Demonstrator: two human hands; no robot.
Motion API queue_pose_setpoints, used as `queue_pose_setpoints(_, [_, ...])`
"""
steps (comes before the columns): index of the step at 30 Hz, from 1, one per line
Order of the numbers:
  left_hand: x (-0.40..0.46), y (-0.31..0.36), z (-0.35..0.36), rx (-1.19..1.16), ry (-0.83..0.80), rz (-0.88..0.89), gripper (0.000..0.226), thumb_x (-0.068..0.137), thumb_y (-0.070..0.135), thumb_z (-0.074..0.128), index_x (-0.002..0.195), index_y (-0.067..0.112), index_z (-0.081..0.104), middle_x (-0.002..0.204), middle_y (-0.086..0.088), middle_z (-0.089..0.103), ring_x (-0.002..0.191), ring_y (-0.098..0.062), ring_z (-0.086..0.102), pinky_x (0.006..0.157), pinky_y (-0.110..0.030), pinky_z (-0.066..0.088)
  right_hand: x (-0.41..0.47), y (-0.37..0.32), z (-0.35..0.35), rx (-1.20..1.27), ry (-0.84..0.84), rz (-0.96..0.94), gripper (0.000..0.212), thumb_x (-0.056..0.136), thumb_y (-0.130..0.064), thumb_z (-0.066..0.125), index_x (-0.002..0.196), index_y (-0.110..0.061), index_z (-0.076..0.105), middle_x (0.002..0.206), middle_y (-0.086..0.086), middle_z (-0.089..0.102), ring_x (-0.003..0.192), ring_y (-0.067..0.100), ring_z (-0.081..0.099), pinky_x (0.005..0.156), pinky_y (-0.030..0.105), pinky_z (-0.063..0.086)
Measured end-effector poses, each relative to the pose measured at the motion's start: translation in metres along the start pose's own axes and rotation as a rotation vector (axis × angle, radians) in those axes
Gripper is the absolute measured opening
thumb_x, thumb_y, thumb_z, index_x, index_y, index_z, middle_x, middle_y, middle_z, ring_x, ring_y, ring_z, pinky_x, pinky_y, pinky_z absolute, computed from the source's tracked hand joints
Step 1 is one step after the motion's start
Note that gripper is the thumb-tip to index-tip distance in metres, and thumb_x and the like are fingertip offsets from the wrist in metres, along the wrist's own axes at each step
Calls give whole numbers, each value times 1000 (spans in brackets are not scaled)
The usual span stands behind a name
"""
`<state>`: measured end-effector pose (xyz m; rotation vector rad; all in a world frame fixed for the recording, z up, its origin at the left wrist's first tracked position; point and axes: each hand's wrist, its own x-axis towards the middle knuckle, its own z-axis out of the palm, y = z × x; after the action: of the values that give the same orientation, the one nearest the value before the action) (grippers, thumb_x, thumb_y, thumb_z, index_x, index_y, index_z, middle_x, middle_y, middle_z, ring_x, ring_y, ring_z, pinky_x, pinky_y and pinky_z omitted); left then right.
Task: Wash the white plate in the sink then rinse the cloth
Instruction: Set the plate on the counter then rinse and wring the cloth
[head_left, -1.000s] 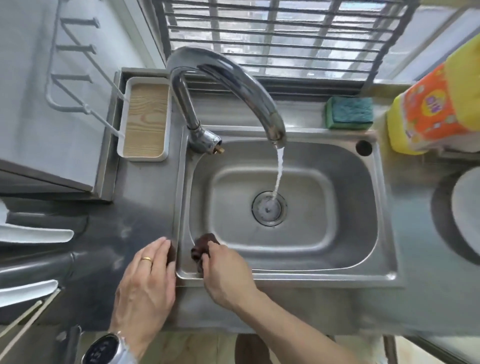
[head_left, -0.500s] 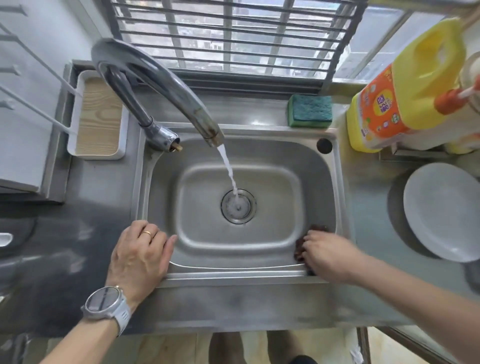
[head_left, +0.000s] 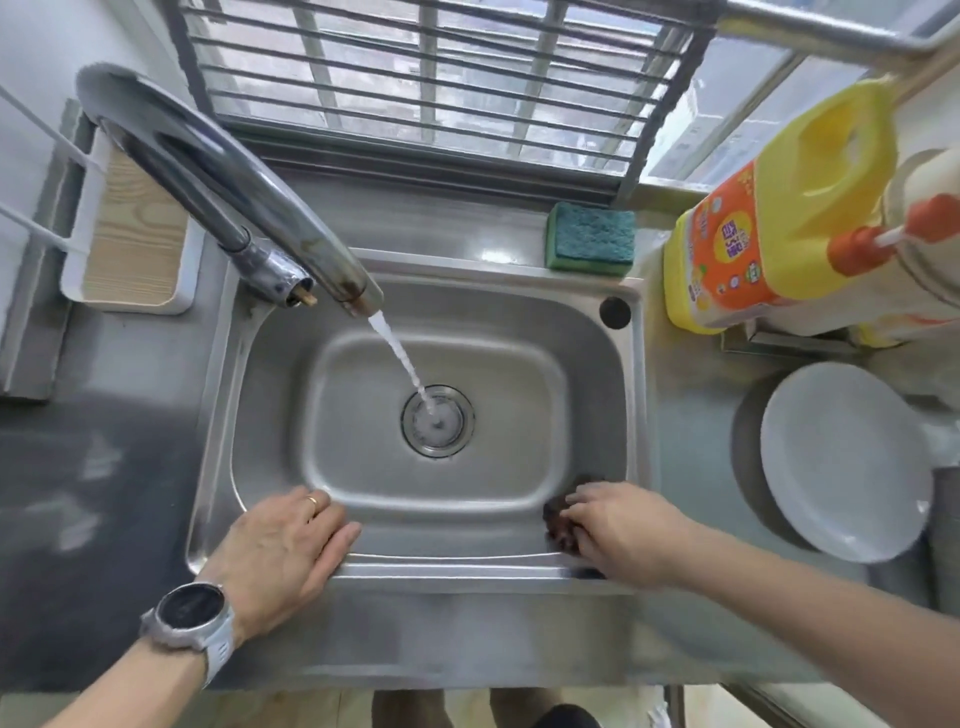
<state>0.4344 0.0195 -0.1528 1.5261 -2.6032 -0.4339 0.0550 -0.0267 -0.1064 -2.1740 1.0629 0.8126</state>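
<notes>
The steel sink (head_left: 639, 395) fills the middle, and water runs from the tap (head_left: 291, 228) onto the drain (head_left: 438, 422). My right hand (head_left: 623, 530) grips a dark brown cloth (head_left: 558, 522) at the sink's front right corner, on the rim. My left hand (head_left: 280, 545) rests flat on the front left rim, fingers straight, with a watch on the wrist. The white plate (head_left: 841, 462) lies on the counter to the right of the sink, apart from both hands.
A green sponge (head_left: 592, 238) sits behind the sink by the window bars. A yellow detergent jug (head_left: 779, 234) and a pump bottle (head_left: 914, 260) stand at the back right. A white tray with a wooden base (head_left: 130, 249) lies at the back left.
My right hand has carried the cloth along the front rim from the left corner to the right corner. My left hand has shifted slightly right on the rim. The view has swung right.
</notes>
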Motion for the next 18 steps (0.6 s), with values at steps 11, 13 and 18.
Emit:
queue_pose_setpoints(11, [5, -3, 1, 43, -5, 57, 28, 97, 33, 46, 74, 26, 60, 75, 5, 59, 69, -22, 60, 68, -36, 45, 114, 108, -112, -875, 108, -264, 39, 102, -16, 42, 132, -4, 63, 152, 17, 47, 149, 33, 30, 125, 42, 16])
queue_pose_setpoints(13, [6, -3, 1, 39, -17, 54, 28, 98, 33, 46, 74, 26, 60, 76, 5, 59, 69, -23, 60, 66, -37, 51, 127, 110, -125, -962, 68, -380, 39, 101, -11, 45, 136, -2, 60, 157, 16, 41, 151, 30, 25, 125, 37, 8])
queue_pose_setpoints(18, [8, -1, -4, 44, -13, 40, 23, 93, 33, 51, 72, 28, 59, 76, 6, 60, 70, -19, 58, 68, -33, 41, 173, 79, -163, -1075, 201, -653, 29, 91, -4, 56, 112, -2, 75, 142, 16, 59, 143, 32, 41, 123, 42, 26])
